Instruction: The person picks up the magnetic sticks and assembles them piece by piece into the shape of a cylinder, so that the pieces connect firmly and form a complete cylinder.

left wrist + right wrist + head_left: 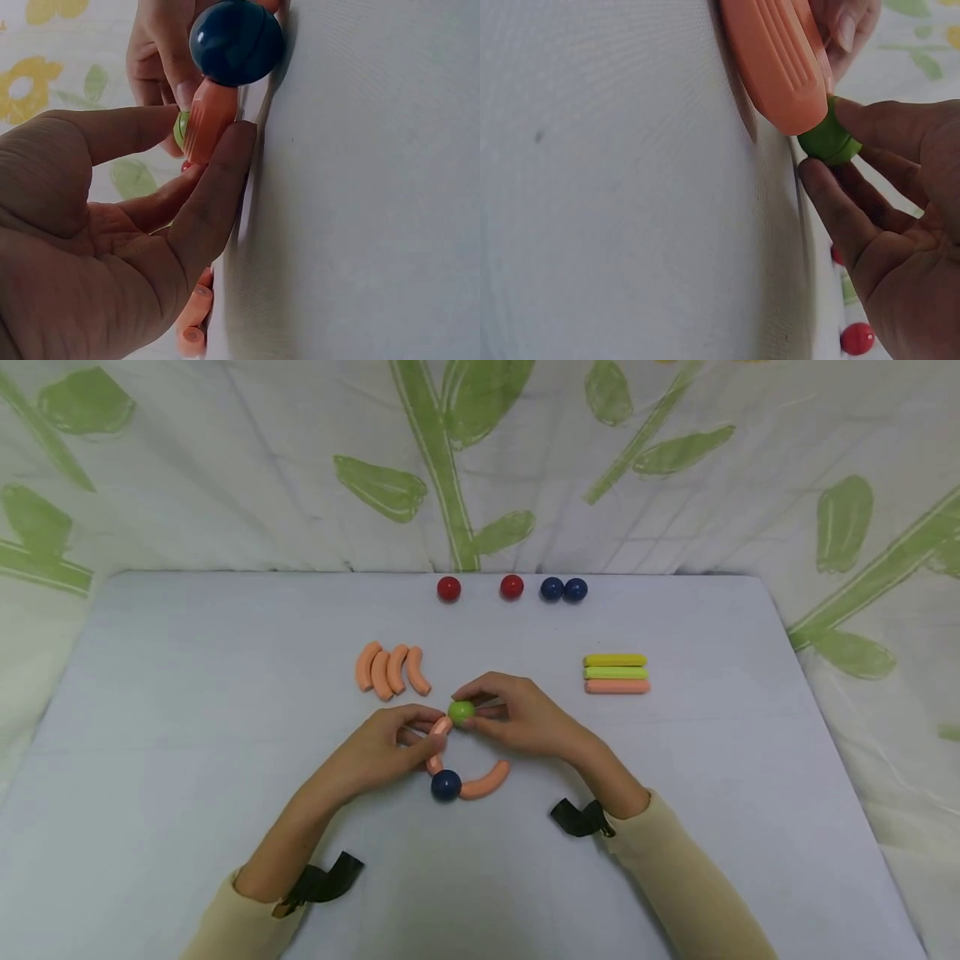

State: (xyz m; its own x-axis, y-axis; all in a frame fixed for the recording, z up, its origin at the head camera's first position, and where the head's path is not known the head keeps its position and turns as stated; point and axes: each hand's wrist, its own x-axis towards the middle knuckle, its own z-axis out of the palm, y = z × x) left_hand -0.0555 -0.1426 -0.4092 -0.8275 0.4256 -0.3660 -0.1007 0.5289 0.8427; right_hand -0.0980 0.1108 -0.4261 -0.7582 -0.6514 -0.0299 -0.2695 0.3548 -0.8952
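My left hand (397,742) pinches a curved orange piece (212,120) between thumb and fingers. One end of that piece meets a dark blue ball (446,785). A second curved orange piece (486,781) extends from the ball's other side, so the joined parts form an open arc on the table. In my right hand (525,718), thumb and fingertips grip a green ball (461,712) right at the upper end of the left-held piece. The right wrist view shows the green ball (831,139) partly hidden behind an orange piece.
Several curved orange pieces (389,672) lie at the left behind my hands. Two straight yellow-green sticks (615,660) and an orange stick (617,687) sit at the right. Along the back edge are two red balls (448,589) and two dark blue balls (575,590).
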